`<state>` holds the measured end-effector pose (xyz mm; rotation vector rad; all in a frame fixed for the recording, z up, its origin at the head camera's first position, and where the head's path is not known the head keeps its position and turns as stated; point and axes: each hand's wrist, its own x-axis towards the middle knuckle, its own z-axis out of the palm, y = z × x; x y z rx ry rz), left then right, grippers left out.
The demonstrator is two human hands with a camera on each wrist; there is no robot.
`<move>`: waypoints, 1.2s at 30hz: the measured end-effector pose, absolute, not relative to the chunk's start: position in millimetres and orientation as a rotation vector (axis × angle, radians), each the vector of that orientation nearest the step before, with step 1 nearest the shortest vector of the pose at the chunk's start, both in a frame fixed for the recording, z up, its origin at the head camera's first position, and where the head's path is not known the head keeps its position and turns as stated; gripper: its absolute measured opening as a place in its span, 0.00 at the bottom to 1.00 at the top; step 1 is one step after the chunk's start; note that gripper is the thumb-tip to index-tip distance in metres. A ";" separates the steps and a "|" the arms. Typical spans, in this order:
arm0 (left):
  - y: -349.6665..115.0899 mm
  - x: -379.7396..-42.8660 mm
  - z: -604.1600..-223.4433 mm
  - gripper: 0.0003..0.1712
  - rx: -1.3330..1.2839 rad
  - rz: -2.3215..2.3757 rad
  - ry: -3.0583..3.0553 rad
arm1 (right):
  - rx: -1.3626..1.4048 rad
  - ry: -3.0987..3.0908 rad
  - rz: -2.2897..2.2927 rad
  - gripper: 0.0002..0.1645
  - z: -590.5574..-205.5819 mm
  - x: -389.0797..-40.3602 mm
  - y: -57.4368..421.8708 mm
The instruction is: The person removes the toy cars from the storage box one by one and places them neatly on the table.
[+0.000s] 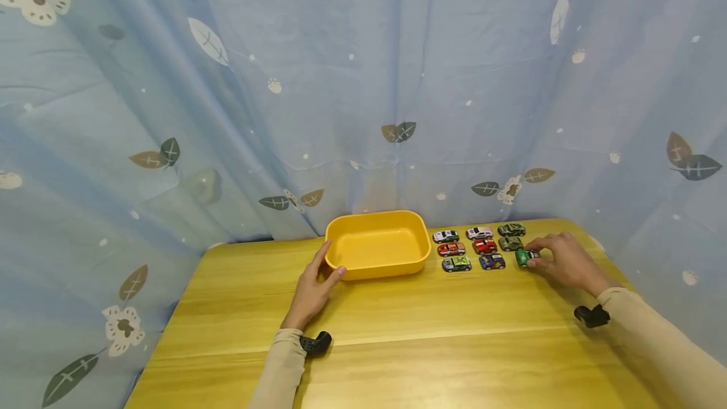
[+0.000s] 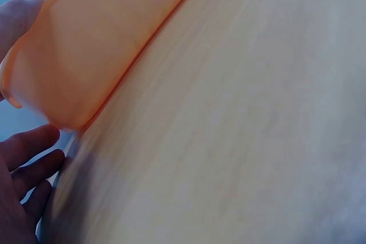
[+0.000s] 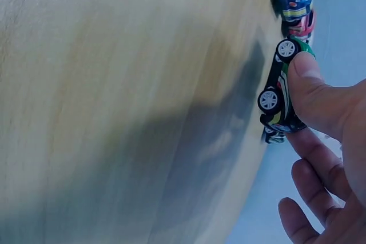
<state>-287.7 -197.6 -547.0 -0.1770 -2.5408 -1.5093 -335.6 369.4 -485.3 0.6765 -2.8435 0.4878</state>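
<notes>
In the head view my right hand (image 1: pixel 570 262) pinches a green toy car (image 1: pixel 526 257) at the right front of a block of toy cars. The right wrist view shows the thumb against the green car's (image 3: pixel 280 84) side, its wheels facing the camera; whether it touches the table is unclear. My left hand (image 1: pixel 311 289) holds the front left corner of a yellow plastic basin (image 1: pixel 379 270), thumb at the front and fingers along the left side. The basin's (image 2: pixel 108 44) wall looks orange in the left wrist view. Its inside is bare.
Several toy cars stand in rows right of the basin, among them a blue one (image 1: pixel 492 262), a red one (image 1: pixel 485 246) and a camouflage one (image 1: pixel 511 230). The wooden table (image 1: pixel 431 346) ends at a blue patterned curtain (image 1: pixel 341 81) behind.
</notes>
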 end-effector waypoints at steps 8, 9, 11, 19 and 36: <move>-193.9 -282.9 -548.2 0.45 -0.182 -1.520 -2.557 | 0.617 -2.879 0.510 0.17 -496.3 -336.2 370.1; -193.2 -282.5 -548.3 0.45 -0.183 -1.522 -2.559 | 0.607 -2.887 0.511 0.16 -497.4 -335.5 370.5; -192.0 -282.1 -548.3 0.45 -0.192 -1.525 -2.553 | 0.593 -2.900 0.519 0.17 -499.0 -334.4 370.9; -190.3 -283.9 -547.3 0.45 -0.211 -1.512 -2.538 | 0.610 -2.902 0.547 0.23 -500.3 -332.7 373.3; -189.4 -281.2 -554.4 0.49 -0.212 -1.496 -2.566 | 0.609 -2.775 0.516 0.28 -495.7 -321.9 398.6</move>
